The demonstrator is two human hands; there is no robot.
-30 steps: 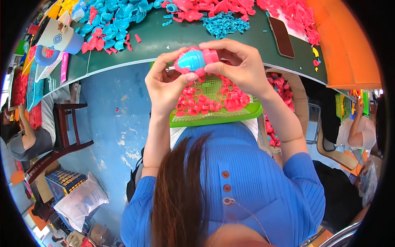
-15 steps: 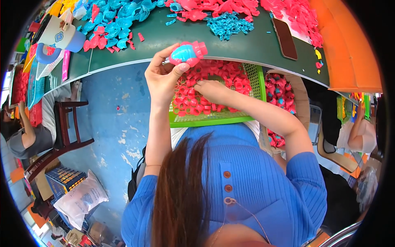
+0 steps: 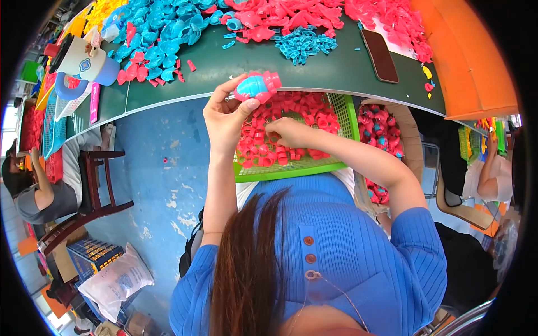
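Observation:
My left hand (image 3: 227, 115) is raised at the table's edge, thumb and fingers closed round a plastic toy piece (image 3: 253, 86). Its rounded body is pink with a blue panel, and a narrower pink ringed end points right. Below it, a green mesh basket (image 3: 269, 175) sits at my lap, holding many small pink plastic rings (image 3: 322, 120). My right hand (image 3: 291, 133) is down among those rings with its fingers curled in. Whatever its fingertips grip is hidden.
On the green table (image 3: 162, 94) lie piles of blue shells (image 3: 159, 33), pink parts (image 3: 269, 14) and small blue clips (image 3: 305, 45). A phone (image 3: 380, 56) and a white-blue mug (image 3: 92, 61) lie there too. A box of assembled pieces (image 3: 381, 129) stands right of the basket.
The table and basket sit slightly lower in the view. My left hand still holds the toy piece, and my right hand stays among the rings with its fingers curled slightly differently.

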